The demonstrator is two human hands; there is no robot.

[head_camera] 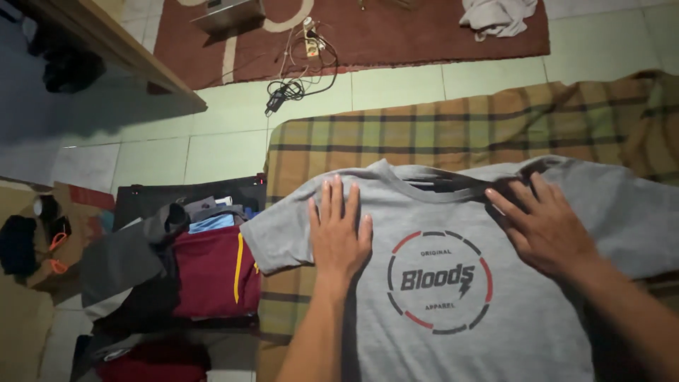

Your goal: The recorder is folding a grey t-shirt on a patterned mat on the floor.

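- T-shirt (pixel 453 297): grey with a round print, lying face up on the plaid blanket (pixel 396 141), centre to lower right of the frame.
- Your left hand (pixel 338 230) is flat, fingers spread, pressing the chest near the sleeve.
- Your right hand (pixel 543 223) is open too, palm down by the collar.
- Looks like the smoothing step; next you'd want a grip on an edge.
- The clothes pile (pixel 177 269) sits lower left.

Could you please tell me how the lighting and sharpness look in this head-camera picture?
Head view: dim, warm light; the grey T-shirt under the left hand and right hand is fairly sharp; the frame's corners darken, the clothes pile at left sits in shadow; straight edges bend slightly from wide-angle distortion.
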